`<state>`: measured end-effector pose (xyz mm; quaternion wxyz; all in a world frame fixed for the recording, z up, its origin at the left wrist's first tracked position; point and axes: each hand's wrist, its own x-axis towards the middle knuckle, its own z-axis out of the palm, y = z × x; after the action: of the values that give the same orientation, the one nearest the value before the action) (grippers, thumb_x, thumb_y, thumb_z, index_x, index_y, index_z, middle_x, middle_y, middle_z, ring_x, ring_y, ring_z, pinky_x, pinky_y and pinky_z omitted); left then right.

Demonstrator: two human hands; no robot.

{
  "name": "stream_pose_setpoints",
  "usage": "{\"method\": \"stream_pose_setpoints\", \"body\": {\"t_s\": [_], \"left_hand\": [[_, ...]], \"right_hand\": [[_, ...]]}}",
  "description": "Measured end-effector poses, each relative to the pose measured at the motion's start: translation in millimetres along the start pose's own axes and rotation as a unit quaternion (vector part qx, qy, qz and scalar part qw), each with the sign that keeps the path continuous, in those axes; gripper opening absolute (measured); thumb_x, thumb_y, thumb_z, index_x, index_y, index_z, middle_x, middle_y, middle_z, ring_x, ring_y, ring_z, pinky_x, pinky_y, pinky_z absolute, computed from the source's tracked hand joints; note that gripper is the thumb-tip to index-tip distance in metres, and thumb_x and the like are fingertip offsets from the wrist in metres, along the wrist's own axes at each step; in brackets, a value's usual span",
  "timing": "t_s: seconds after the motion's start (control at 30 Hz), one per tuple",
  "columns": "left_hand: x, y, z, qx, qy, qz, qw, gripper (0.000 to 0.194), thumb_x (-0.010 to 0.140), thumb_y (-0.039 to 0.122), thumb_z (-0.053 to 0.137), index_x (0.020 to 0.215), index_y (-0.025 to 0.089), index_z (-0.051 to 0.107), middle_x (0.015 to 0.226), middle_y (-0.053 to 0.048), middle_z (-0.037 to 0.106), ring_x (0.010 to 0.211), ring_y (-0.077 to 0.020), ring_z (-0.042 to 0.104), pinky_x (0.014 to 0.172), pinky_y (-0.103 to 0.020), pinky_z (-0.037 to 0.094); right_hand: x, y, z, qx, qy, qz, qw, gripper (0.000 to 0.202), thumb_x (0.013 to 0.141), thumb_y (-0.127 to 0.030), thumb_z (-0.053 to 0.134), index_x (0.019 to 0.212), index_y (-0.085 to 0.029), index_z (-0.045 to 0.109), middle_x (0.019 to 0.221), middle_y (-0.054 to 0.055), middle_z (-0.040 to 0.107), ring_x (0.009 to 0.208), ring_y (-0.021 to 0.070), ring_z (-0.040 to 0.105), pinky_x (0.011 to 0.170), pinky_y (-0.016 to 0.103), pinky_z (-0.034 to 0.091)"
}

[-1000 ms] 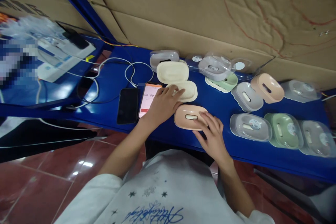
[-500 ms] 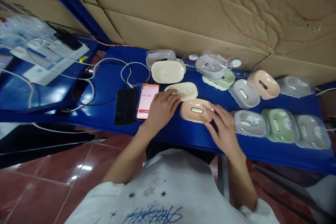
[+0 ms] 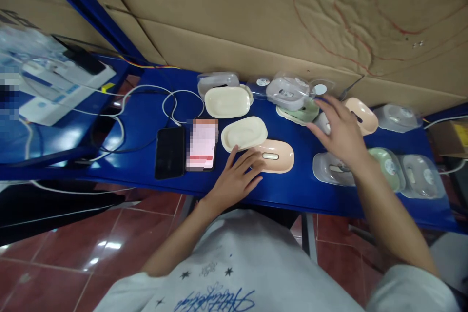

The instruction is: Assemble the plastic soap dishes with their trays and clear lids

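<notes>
Touching the peach dish (image 3: 284, 157), the left hand (image 3: 236, 178) lies splayed, the right hand (image 3: 341, 134) spread midair.

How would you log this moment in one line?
Left hand: partly over peach dish, near cream dish | Right hand: open, over grey dish, near green dish | Contact: unclear | Nearby: two phones

On my feed from the head camera, my left hand (image 3: 237, 178) lies spread near the front edge of the blue table (image 3: 302, 187), fingers over the left end of a peach dish (image 3: 283, 158); a cream dish (image 3: 244, 131) sits just behind; my right hand (image 3: 341, 131) reaches toward the back edge, fingers spread, near a green dish (image 3: 307, 112); a dark phone (image 3: 170, 152) and a lit phone (image 3: 202, 144) lie left of the dishes.
</notes>
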<state>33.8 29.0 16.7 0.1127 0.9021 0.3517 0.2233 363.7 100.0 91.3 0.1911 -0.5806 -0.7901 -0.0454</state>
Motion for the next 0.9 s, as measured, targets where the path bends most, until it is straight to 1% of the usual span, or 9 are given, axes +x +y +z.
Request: {"method": "stream_pose_setpoints", "body": {"t_s": [0.1, 0.17, 0.27, 0.33, 0.43, 0.53, 0.67, 0.77, 0.9], "left_hand": [[-8, 0, 0.0, 0.015, 0.024, -0.013, 1.000, 0.027, 0.107, 0.032, 0.065, 0.133, 0.027, 0.068, 0.162, -0.009, 0.058, 0.157, -0.0312, 0.046, 0.135, -0.072, 0.008], [-11, -2, -2.9, 0.030, 0.045, -0.026, 0.998, 0.023, 0.105, 0.031, 0.069, 0.128, 0.029, 0.071, 0.162, -0.008, 0.057, 0.157, -0.0355, 0.044, 0.132, -0.079, 0.009], [-17, -7, -6.3, 0.011, 0.081, -0.021, 0.996, 0.021, 0.102, 0.023, 0.071, 0.122, 0.029, 0.072, 0.157, -0.009, 0.061, 0.149, -0.0341, 0.054, 0.127, -0.071, 0.035], [-22, -10, -6.2, -0.039, 0.099, 0.000, 0.994, 0.023, 0.102, 0.017, 0.070, 0.123, 0.027, 0.070, 0.152, -0.011, 0.064, 0.140, -0.0298, 0.061, 0.117, -0.056, 0.054], [-30, -10, -3.8, -0.111, 0.094, 0.015, 0.989, 0.030, 0.103, 0.016, 0.068, 0.131, 0.026, 0.065, 0.147, -0.012, 0.065, 0.134, -0.0268, 0.065, 0.108, -0.047, 0.062], [-34, -8, -0.9, -0.113, 0.094, -0.006, 0.989, 0.047, 0.102, 0.024, 0.073, 0.146, 0.030, 0.057, 0.152, -0.014, 0.059, 0.139, -0.0298, 0.063, 0.110, -0.051, 0.062], [-32, -8, -0.2, -0.085, 0.111, -0.033, 0.990, 0.072, 0.099, 0.035, 0.078, 0.161, 0.033, 0.041, 0.167, -0.019, 0.043, 0.150, -0.0362, 0.053, 0.115, -0.057, 0.060], [-28, -11, -2.5, -0.094, 0.073, -0.013, 0.993, 0.070, 0.102, 0.032, 0.073, 0.164, 0.032, 0.039, 0.169, -0.016, 0.043, 0.157, -0.0350, 0.046, 0.122, -0.059, 0.053], [-26, -11, -4.8, -0.108, 0.051, -0.004, 0.993, 0.066, 0.105, 0.028, 0.070, 0.164, 0.031, 0.039, 0.164, -0.014, 0.051, 0.155, -0.0318, 0.049, 0.123, -0.056, 0.054]], "right_hand": [[54, 5, 19, 0.028, -0.034, 0.008, 0.999, 0.085, 0.103, -0.068, 0.053, 0.164, -0.010, 0.044, 0.173, 0.024, 0.036, 0.157, 0.0405, 0.042, 0.123, 0.053, 0.041], [79, 9, 28, 0.054, -0.068, 0.014, 0.996, 0.085, 0.104, -0.069, 0.045, 0.161, -0.005, 0.048, 0.167, 0.022, 0.047, 0.152, 0.0369, 0.049, 0.122, 0.046, 0.041], [87, 10, 28, 0.093, -0.039, 0.017, 0.995, 0.065, 0.108, -0.057, 0.054, 0.150, -0.009, 0.062, 0.150, 0.016, 0.066, 0.141, 0.0295, 0.063, 0.120, 0.043, 0.047], [69, 0, 17, 0.097, 0.029, 0.010, 0.995, 0.051, 0.107, -0.047, 0.063, 0.147, -0.015, 0.066, 0.148, 0.014, 0.069, 0.140, 0.0292, 0.063, 0.121, 0.049, 0.049], [14, -35, -3, 0.077, 0.091, -0.014, 0.993, 0.048, 0.106, -0.038, 0.067, 0.152, -0.028, 0.063, 0.156, 0.010, 0.062, 0.148, 0.0316, 0.057, 0.125, 0.057, 0.046], [-53, -80, -6, 0.090, 0.086, -0.027, 0.992, 0.063, 0.101, -0.028, 0.073, 0.160, -0.040, 0.053, 0.158, 0.006, 0.061, 0.147, 0.0334, 0.057, 0.122, 0.059, 0.051], [-119, -119, 22, 0.138, 0.038, -0.009, 0.990, 0.075, 0.101, -0.021, 0.072, 0.166, -0.042, 0.043, 0.157, 0.007, 0.061, 0.146, 0.0336, 0.058, 0.116, 0.060, 0.057], [-137, -125, 44, 0.144, 0.000, -0.028, 0.989, 0.078, 0.101, -0.020, 0.071, 0.169, -0.040, 0.038, 0.159, 0.008, 0.058, 0.150, 0.0331, 0.054, 0.117, 0.060, 0.057], [-136, -116, 53, 0.142, -0.029, -0.076, 0.987, 0.082, 0.101, -0.015, 0.069, 0.171, -0.035, 0.033, 0.163, 0.009, 0.055, 0.156, 0.0319, 0.047, 0.125, 0.059, 0.049]]}}
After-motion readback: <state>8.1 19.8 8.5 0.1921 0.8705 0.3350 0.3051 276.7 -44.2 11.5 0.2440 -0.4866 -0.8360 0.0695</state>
